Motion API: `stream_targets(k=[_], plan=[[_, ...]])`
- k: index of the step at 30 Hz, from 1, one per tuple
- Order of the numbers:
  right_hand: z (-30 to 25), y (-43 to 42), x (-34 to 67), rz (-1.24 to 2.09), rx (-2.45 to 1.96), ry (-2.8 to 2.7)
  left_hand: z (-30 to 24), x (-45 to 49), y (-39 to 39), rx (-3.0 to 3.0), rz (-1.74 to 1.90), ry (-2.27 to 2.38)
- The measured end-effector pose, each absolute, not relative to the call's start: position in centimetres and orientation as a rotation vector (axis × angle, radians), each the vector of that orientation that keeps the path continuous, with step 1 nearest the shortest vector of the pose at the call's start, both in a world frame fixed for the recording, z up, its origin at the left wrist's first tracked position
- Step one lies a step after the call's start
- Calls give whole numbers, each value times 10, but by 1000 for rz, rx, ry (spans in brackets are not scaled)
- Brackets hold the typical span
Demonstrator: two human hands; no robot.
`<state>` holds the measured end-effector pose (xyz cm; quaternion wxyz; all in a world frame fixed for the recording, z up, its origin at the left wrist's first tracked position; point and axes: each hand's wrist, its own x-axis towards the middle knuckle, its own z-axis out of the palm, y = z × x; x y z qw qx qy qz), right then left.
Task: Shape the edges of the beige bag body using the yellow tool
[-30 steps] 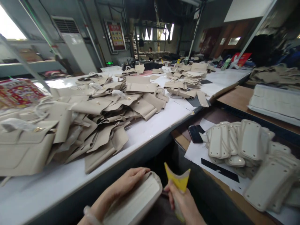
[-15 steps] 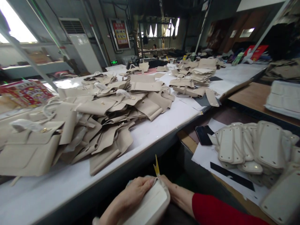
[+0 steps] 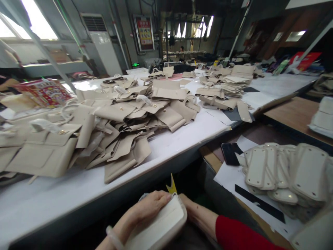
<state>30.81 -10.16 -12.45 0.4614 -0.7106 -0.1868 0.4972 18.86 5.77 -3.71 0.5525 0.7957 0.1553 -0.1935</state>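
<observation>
My left hand (image 3: 145, 212) is curled over the top edge of a cream rectangular panel (image 3: 158, 225) held low in front of me. My right forearm, in a red sleeve (image 3: 241, 234), reaches left behind that panel, so my right hand (image 3: 191, 211) is mostly hidden. A yellow pointed piece (image 3: 171, 187) sticks up just behind the panel's top corner, at the hidden right fingers. A stack of similar cream panels (image 3: 283, 170) lies to my right.
A long white table (image 3: 179, 137) carries heaps of beige leather pieces (image 3: 122, 121) and a beige bag (image 3: 39, 156). A black phone (image 3: 230, 153) lies on white paper on the lower wooden bench. A colourful box (image 3: 44, 92) sits far left.
My right hand with the yellow piece moved left and slipped behind the cream panel, so only the yellow tip shows. The view shifted slightly left and up.
</observation>
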Motion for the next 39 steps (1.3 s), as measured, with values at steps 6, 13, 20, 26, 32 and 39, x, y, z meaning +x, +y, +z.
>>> stream_targets(k=[6,13,20,26,32,39], plan=[[-91,-130,379,1344,-1960,-483,-38,189,61,1827,-413,391],[-50,-135,402,1717,-1859,-1270,-35,191,66,1818,-390,464],[-41,-78,402,681,-2173,-1789,-39,194,64,1776,-363,580],[-31,-50,399,391,-1947,-2250,-33,192,60,1837,-297,531],[-32,-43,396,243,-1844,-2396,-16,196,62,1914,-304,381],[-35,-37,401,174,-1813,-2417,-22,195,61,1986,-306,459]])
